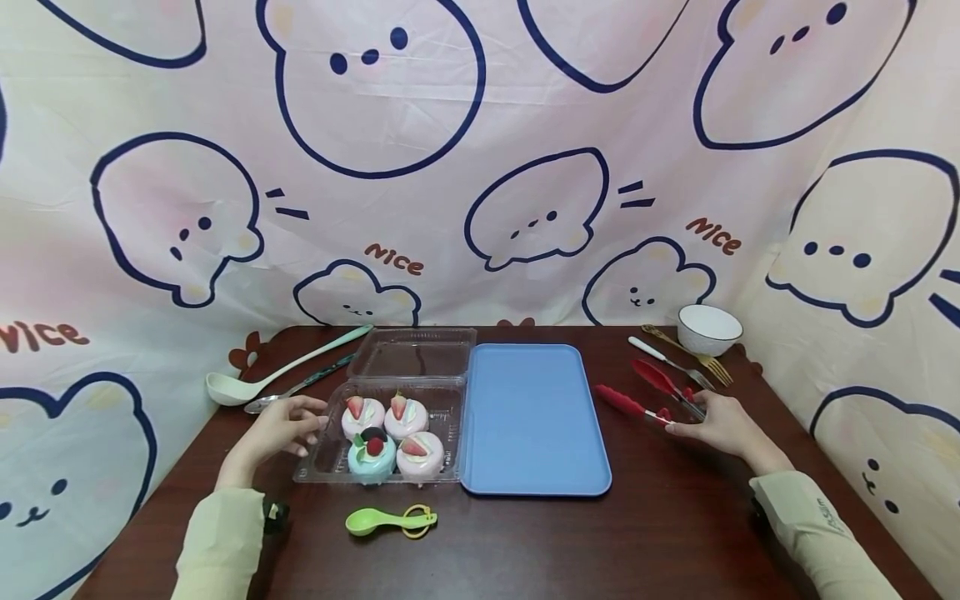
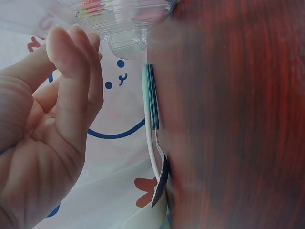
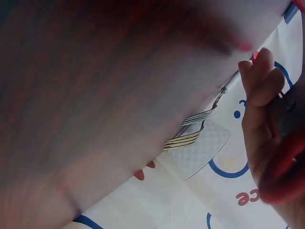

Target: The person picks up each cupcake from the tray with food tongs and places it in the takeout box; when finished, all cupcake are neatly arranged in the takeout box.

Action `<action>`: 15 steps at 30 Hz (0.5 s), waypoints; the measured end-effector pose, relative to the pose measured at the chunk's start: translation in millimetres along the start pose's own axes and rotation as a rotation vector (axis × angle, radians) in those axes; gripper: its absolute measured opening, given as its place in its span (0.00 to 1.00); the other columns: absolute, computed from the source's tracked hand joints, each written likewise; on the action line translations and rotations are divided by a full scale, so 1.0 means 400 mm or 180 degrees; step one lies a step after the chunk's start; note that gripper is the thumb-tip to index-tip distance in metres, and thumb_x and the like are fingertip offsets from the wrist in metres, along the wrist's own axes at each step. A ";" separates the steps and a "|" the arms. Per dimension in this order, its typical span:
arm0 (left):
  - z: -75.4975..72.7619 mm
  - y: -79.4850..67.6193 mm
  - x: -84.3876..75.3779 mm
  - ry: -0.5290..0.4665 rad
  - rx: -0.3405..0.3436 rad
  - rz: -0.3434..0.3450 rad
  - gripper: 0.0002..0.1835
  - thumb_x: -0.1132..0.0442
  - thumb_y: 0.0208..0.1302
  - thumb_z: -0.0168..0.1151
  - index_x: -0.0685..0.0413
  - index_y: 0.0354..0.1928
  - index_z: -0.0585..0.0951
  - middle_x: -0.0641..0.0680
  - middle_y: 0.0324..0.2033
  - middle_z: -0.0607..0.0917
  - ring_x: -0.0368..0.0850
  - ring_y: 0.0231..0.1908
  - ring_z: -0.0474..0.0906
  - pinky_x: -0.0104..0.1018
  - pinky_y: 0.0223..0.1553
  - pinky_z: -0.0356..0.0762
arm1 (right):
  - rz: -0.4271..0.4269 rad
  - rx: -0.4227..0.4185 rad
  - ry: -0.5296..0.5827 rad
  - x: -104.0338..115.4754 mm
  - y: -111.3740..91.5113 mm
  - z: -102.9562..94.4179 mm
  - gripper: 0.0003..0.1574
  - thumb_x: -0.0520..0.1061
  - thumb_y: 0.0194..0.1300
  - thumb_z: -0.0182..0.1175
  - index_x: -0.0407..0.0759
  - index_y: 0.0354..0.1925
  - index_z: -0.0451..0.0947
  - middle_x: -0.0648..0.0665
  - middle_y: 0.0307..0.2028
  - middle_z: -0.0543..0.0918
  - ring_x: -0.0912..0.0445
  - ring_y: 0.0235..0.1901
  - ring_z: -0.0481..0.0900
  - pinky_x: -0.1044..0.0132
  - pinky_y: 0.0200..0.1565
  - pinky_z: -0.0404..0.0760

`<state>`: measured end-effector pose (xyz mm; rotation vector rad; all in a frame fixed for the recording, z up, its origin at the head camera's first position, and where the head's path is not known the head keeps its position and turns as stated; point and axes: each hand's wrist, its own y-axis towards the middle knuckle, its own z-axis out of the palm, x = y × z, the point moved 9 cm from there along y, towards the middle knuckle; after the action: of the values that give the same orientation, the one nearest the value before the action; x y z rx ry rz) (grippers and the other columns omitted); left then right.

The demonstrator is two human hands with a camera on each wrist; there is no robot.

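My left hand is at the left rim of a clear plastic box, its fingers loosely bent. Inside the box sit several small round cakes: pink ones topped with strawberry pieces and a light blue one with a red berry. The box's lid stands folded back behind it. On the right, my right hand grips red-tipped tongs near the hinge end; their two arms spread apart toward the tray. A red end of the tongs shows close up in the right wrist view.
A blue tray lies mid-table beside the box. A green spoon with a yellow ring lies in front. At left are a pale ladle and a dark-handled spoon. A white bowl, a gold fork and a white-handled fork are back right.
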<state>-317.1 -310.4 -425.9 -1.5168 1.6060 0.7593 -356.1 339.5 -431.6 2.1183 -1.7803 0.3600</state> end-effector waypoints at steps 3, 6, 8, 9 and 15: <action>0.000 0.000 0.000 -0.0006 0.0001 -0.0002 0.25 0.60 0.62 0.58 0.70 0.55 0.67 0.58 0.29 0.78 0.46 0.25 0.75 0.39 0.23 0.79 | 0.0045 -0.0007 -0.0027 -0.001 0.003 0.003 0.54 0.70 0.43 0.65 0.24 0.46 0.69 0.47 0.20 0.73 0.55 0.23 0.67 0.64 0.22 0.64; 0.000 0.001 0.000 -0.0016 -0.0004 -0.0005 0.25 0.60 0.62 0.58 0.70 0.55 0.67 0.57 0.29 0.78 0.45 0.25 0.75 0.39 0.23 0.79 | 0.0138 -0.0006 -0.0038 0.003 0.006 0.009 0.54 0.72 0.42 0.64 0.25 0.45 0.71 0.48 0.15 0.69 0.55 0.18 0.65 0.65 0.19 0.64; 0.001 0.001 0.000 -0.0028 0.0001 0.0000 0.25 0.61 0.62 0.58 0.71 0.55 0.67 0.58 0.29 0.78 0.45 0.25 0.75 0.39 0.23 0.79 | 0.0224 -0.0003 -0.0031 0.008 0.006 0.014 0.51 0.73 0.42 0.63 0.27 0.41 0.73 0.48 0.12 0.65 0.56 0.15 0.62 0.65 0.18 0.62; 0.002 0.001 -0.001 -0.0028 0.0002 0.0005 0.25 0.61 0.62 0.58 0.71 0.55 0.67 0.58 0.29 0.78 0.45 0.25 0.75 0.39 0.23 0.79 | 0.0263 -0.0002 -0.0027 0.011 0.005 0.017 0.48 0.73 0.42 0.63 0.29 0.38 0.73 0.48 0.12 0.64 0.56 0.14 0.61 0.65 0.17 0.62; 0.003 0.002 0.000 -0.0024 0.0005 0.0004 0.24 0.61 0.62 0.58 0.71 0.55 0.67 0.57 0.29 0.78 0.45 0.25 0.75 0.39 0.23 0.79 | 0.0511 0.0033 -0.0072 0.032 -0.014 0.030 0.37 0.72 0.40 0.65 0.39 0.19 0.70 0.48 0.12 0.64 0.56 0.15 0.61 0.65 0.17 0.60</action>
<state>-317.7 -309.2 -426.6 -1.5103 1.6017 0.7635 -348.6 323.9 -437.7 1.9991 -1.9716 0.3883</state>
